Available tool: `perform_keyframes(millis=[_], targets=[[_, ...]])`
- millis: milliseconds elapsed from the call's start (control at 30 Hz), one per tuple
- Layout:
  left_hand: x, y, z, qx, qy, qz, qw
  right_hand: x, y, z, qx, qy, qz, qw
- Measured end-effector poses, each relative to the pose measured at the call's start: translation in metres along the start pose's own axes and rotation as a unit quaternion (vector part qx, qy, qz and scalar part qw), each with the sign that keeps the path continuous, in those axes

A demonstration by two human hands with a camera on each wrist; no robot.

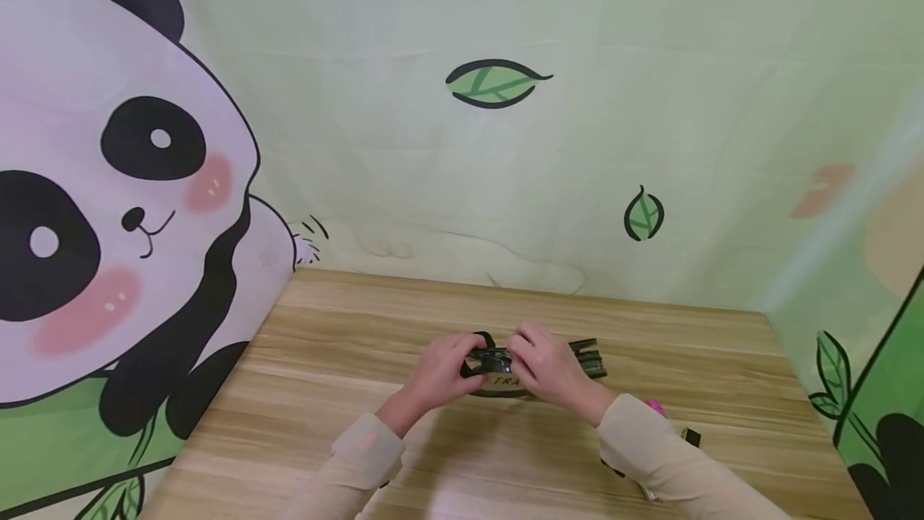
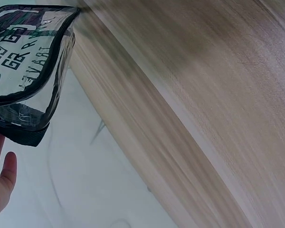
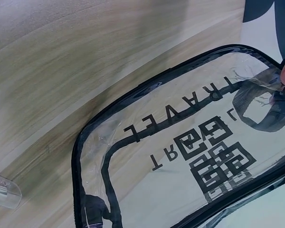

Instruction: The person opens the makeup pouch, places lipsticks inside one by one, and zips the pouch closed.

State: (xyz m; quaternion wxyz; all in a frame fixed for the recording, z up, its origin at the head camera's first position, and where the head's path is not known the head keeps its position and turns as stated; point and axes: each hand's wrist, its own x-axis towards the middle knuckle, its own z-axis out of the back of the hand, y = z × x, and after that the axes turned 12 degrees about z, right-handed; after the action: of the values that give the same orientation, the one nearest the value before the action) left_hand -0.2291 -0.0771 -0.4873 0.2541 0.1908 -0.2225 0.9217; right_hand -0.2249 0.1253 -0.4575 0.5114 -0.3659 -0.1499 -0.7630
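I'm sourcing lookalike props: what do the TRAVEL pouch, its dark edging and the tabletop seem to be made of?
TRAVEL pouch: flexible clear plastic, probably vinyl, glossy; it is see-through with creases and highlights.
Edging: fabric or plastic binding, a black, slightly shiny strip; I can't make out any weave.
Tabletop: wood or wood-look laminate, by its streaked grain; rather low sheen.

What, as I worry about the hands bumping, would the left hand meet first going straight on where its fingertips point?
Beyond the clear TRAVEL pouch it holds, the left hand would probably meet the right hand first, though depth between them is unclear.
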Motion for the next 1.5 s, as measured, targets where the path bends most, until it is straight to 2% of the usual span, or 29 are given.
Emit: perform_keyframes(millis=[567, 967, 1200, 1500], targets=[[-0.002, 0.006, -0.003, -0.006, 0.003, -0.002, 1.0, -0.006, -0.002, -0.001, 0.001, -0.025, 0.001, 0.9997], [-0.003, 0.01, -0.004, -0.003, 0.021, 0.019, 0.9996, -0.014, -0.004, -0.004, 0.007, -0.043, 0.007, 0.999], [-0.006, 0.015, -0.005, 0.008, 0.026, 0.026, 0.9993, -0.02, -0.006, -0.008, 0.004, -0.072, 0.023, 0.9971], [-0.007, 0.015, -0.004, 0.011, 0.031, 0.03, 0.999, -0.025, -0.008, -0.008, 0.003, -0.06, 0.024, 0.9979]])
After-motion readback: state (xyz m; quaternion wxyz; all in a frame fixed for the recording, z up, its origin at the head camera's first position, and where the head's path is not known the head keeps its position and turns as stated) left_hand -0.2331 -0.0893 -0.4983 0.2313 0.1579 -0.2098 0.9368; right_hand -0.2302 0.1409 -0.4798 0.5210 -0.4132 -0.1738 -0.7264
